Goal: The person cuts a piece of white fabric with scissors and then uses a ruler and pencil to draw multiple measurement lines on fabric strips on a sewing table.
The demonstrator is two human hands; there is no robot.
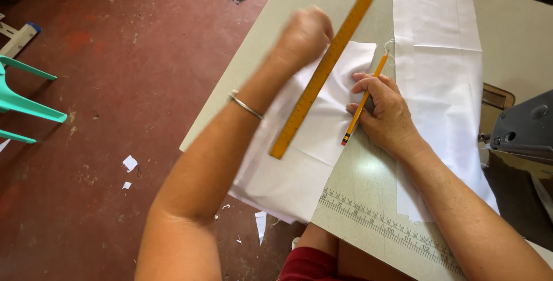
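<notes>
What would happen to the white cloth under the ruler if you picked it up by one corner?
The white cloth would probably flop and droop: it already shows soft wrinkles and hangs limp over the table edge. It looks thin and light, so it likely slides or bunches when pushed. That may be why the left hand is at the wooden ruler lying across it.
</notes>
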